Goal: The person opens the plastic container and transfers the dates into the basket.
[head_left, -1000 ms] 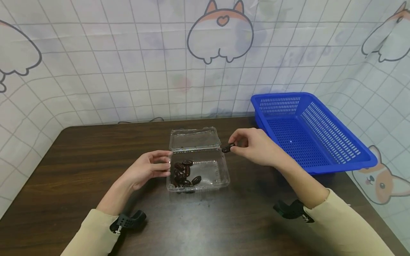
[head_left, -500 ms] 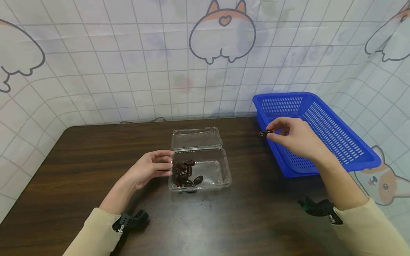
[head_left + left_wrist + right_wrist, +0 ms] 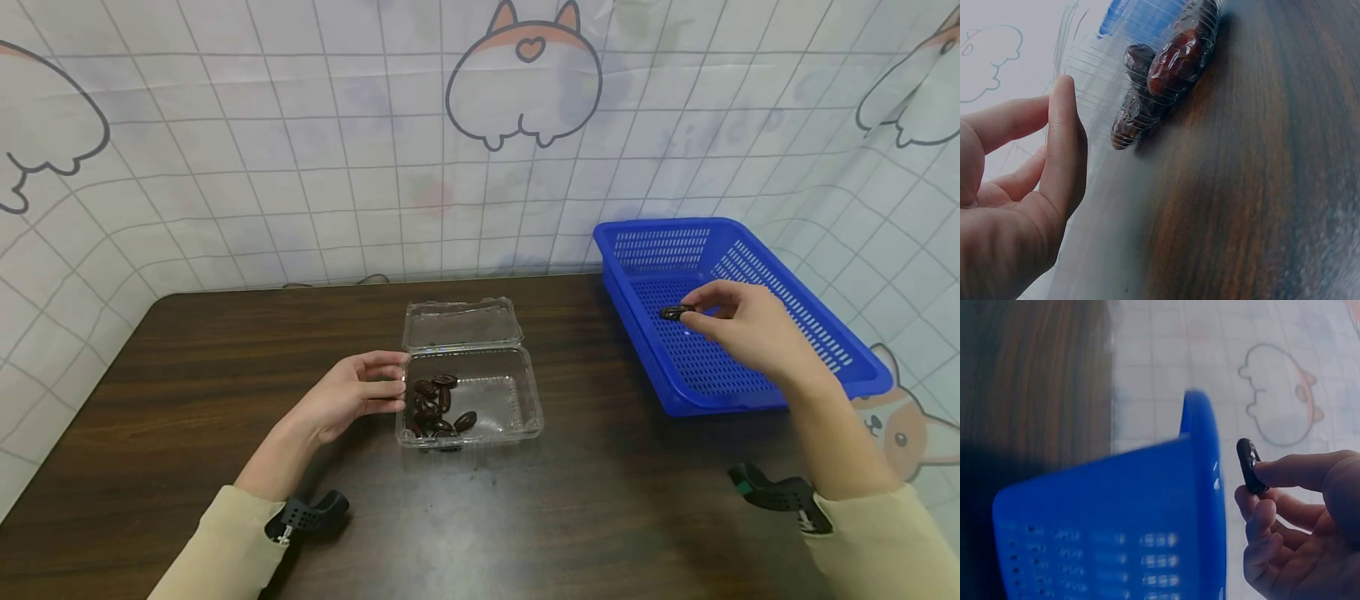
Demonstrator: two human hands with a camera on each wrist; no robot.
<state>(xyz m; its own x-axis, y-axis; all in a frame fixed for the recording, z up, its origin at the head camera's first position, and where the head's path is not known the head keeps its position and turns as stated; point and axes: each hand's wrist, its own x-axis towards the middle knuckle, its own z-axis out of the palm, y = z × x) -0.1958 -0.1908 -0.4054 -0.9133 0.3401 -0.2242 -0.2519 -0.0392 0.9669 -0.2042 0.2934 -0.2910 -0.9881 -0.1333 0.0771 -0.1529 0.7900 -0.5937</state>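
My right hand [image 3: 750, 329] pinches a dark brown date [image 3: 672, 312] between thumb and fingertips, over the blue basket [image 3: 656, 375]. In the right wrist view the date [image 3: 1249, 464] stands upright at the fingertips, above the basket's rim [image 3: 1209, 481]. A clear plastic clamshell box [image 3: 498, 400] lies with its lid [image 3: 461, 325] folded back. Several dates [image 3: 431, 408] are heaped in its left half. Straight fingers of my left hand [image 3: 347, 396] rest against the box's left side. Through the clear wall in the left wrist view, dates [image 3: 1175, 62] show near that hand [image 3: 1035, 181].
The dark wooden table [image 3: 225, 375] carries the box at its middle and the basket at the right. A white, grid-patterned sheet [image 3: 360, 150] with cartoon dogs hangs behind it and at the sides. A thin cable [image 3: 371, 277] shows at the back edge.
My right hand has carried the date rightward from beside the clamshell box to above the blue basket. My left hand stays at the box's side.
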